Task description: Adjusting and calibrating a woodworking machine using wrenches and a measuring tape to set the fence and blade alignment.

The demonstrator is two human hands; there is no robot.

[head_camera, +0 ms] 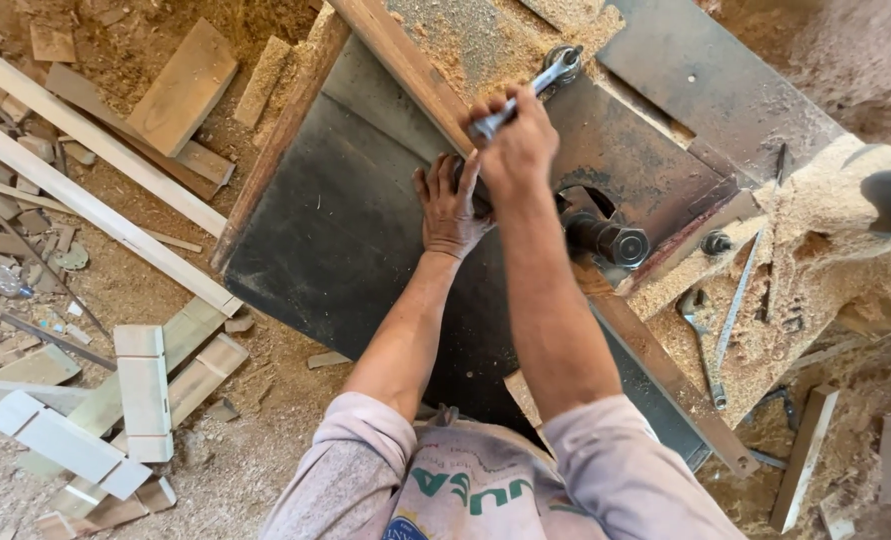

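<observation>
The right hand [513, 148] is closing in a fist around the handle of a metal wrench [531, 88], whose ring end is sitting on a bolt of the dark machine table [345, 230]. The left hand [449, 208] is lying flat with fingers spread on this table, holding nothing.

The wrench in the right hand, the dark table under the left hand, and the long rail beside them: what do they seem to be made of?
Wrench: likely steel, bright silvery shine. Table: probably sheet metal, flat, dark, matte and dusty. Rail: wood, brown with visible grain and worn edges.
</observation>
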